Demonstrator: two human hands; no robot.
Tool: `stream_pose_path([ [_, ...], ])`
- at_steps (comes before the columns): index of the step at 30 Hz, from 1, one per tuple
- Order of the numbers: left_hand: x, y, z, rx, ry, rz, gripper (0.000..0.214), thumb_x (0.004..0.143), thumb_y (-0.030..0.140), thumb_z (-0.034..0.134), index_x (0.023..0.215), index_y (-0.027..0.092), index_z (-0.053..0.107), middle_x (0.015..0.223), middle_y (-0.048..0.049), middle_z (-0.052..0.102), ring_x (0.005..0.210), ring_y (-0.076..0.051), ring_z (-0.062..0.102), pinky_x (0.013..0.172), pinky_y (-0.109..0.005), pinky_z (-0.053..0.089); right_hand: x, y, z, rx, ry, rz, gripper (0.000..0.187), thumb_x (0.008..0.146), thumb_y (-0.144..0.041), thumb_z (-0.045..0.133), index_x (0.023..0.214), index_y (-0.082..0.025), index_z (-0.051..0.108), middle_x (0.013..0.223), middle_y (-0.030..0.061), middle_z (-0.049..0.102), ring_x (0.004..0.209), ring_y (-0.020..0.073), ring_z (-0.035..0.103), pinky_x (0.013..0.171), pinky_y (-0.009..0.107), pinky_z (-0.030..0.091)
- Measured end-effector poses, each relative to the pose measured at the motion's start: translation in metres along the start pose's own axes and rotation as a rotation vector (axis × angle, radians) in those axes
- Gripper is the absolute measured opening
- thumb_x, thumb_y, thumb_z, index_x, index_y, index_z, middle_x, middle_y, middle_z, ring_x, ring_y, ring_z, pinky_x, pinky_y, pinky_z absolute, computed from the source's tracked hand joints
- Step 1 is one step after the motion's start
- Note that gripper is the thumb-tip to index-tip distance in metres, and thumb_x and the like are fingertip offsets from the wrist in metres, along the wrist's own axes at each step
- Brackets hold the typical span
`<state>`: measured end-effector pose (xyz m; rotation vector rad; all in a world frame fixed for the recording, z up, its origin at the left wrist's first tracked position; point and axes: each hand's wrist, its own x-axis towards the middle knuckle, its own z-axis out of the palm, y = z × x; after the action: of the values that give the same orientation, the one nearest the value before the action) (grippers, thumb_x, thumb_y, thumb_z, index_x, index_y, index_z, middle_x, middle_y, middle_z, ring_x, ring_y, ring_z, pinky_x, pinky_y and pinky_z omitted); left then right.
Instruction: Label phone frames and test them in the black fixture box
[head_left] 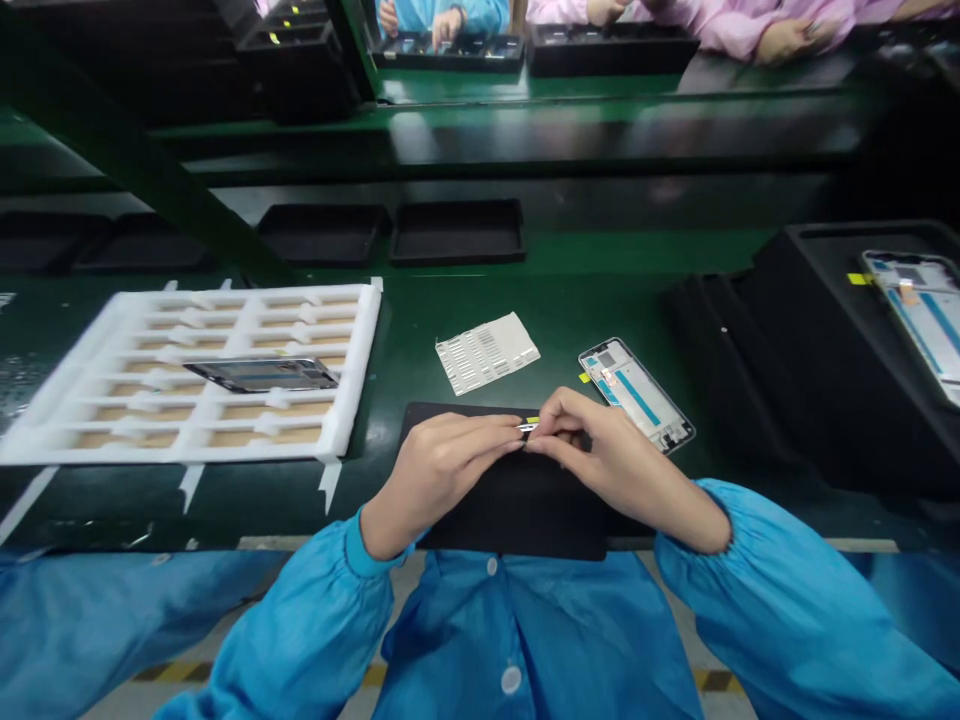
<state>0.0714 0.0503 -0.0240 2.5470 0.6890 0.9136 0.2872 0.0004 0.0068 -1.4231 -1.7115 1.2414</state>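
Note:
Over the black mat (517,510), both my hands are closed at a thin phone frame (528,428). Only a short silver edge and a yellow tab show between the fingers; the rest is hidden. My left hand (442,460) lies along it from the left, fingers straight and pressed together with the thumb below. At its right end my right hand (600,450) pinches with thumb and forefinger. Just beyond my right hand lies another phone frame (637,393) with blue strips and a yellow tab. A pale sheet of small stickers (487,352) is on the bench past my hands.
To the left, a white foam tray (356,370) carries a tilted phone frame (262,374). Black trays (457,232) stand behind. On the right, stacked black trays (832,350) hold another phone frame (919,320). Co-workers' hands (448,25) show across the bench.

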Motion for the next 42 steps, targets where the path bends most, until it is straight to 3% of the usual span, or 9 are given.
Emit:
stream_pose_path([
  [5,0.0,0.001,0.006,0.07,0.075,-0.012,0.014,0.092,0.014,0.063,0.105,0.018,0.069,0.108,-0.0039,0.076,0.094,-0.017,0.074,0.076,-0.027,0.056,-0.015,0.002,-0.007,-0.096,0.164,-0.022,0.007,0.093,-0.033,0.062,0.094,-0.026,0.058,0.084,-0.0054,0.069,0.059,0.0093,0.056,0.052,0.023,0.042],
  [9,0.0,0.001,0.007,0.143,0.067,-0.036,0.013,0.093,0.017,0.063,0.105,0.017,0.069,0.107,-0.0039,0.076,0.089,-0.017,0.074,0.072,-0.028,0.055,-0.014,0.016,-0.003,-0.177,0.356,-0.144,0.007,0.092,-0.026,0.063,0.098,-0.025,0.06,0.098,-0.0017,0.07,0.071,0.0104,0.06,0.063,0.023,0.048],
  [16,0.008,0.004,0.004,0.17,-0.04,-0.104,0.013,0.096,0.021,0.058,0.102,0.018,0.069,0.109,-0.0017,0.075,0.095,-0.017,0.073,0.082,-0.028,0.057,-0.002,0.034,0.004,-0.246,0.224,-0.302,0.011,0.096,-0.016,0.055,0.104,-0.021,0.06,0.103,0.0023,0.065,0.087,0.0134,0.062,0.078,0.027,0.051],
  [21,0.012,0.01,0.001,0.176,-0.131,-0.139,0.016,0.098,0.027,0.055,0.103,0.02,0.068,0.107,0.0006,0.075,0.09,-0.017,0.073,0.076,-0.027,0.057,-0.004,0.04,0.009,-0.405,0.208,-0.443,0.032,0.097,-0.01,0.049,0.124,-0.023,0.059,0.111,0.007,0.062,0.097,0.0163,0.063,0.082,0.03,0.053],
  [26,-0.001,0.006,0.008,0.188,0.055,-0.049,0.014,0.094,0.018,0.061,0.108,0.017,0.066,0.109,-0.0037,0.075,0.094,-0.017,0.073,0.076,-0.028,0.054,-0.009,0.05,0.016,-0.724,0.337,-0.619,0.042,0.09,0.001,0.051,0.128,-0.018,0.059,0.115,0.0127,0.064,0.098,0.0229,0.063,0.08,0.037,0.054],
  [29,-0.012,0.002,0.013,0.223,0.084,0.076,0.024,0.093,0.007,0.059,0.115,0.015,0.064,0.114,-0.0076,0.073,0.1,-0.019,0.071,0.076,-0.029,0.052,-0.011,0.047,0.017,-0.696,0.324,-0.597,0.04,0.091,-0.001,0.052,0.126,-0.018,0.06,0.113,0.0118,0.064,0.097,0.0219,0.064,0.081,0.036,0.054],
  [33,-0.013,-0.003,0.013,0.301,0.085,0.161,0.025,0.093,0.005,0.056,0.116,0.013,0.064,0.113,-0.0085,0.074,0.094,-0.019,0.072,0.069,-0.029,0.05,0.001,0.034,0.003,-0.45,0.275,-0.465,0.027,0.094,-0.015,0.057,0.12,-0.02,0.062,0.109,0.0084,0.063,0.098,0.0175,0.062,0.084,0.03,0.053],
  [37,0.009,-0.024,0.008,0.126,-0.04,-0.058,0.021,0.096,0.014,0.054,0.11,0.02,0.069,0.112,-0.0033,0.074,0.097,-0.018,0.073,0.078,-0.027,0.054,0.049,0.036,-0.02,-0.429,0.372,-0.355,0.013,0.094,-0.021,0.059,0.106,-0.02,0.066,0.096,0.0045,0.063,0.079,0.0143,0.059,0.07,0.026,0.05],
  [42,0.041,-0.068,0.002,-0.256,-0.342,-0.389,0.013,0.091,0.023,0.063,0.091,0.023,0.076,0.105,-0.0032,0.076,0.131,-0.024,0.054,0.092,-0.029,0.053,0.115,0.063,-0.028,-0.596,0.12,-0.338,0.011,0.094,-0.017,0.056,0.088,-0.017,0.065,0.09,0.0049,0.061,0.084,0.0169,0.059,0.076,0.028,0.047],
])
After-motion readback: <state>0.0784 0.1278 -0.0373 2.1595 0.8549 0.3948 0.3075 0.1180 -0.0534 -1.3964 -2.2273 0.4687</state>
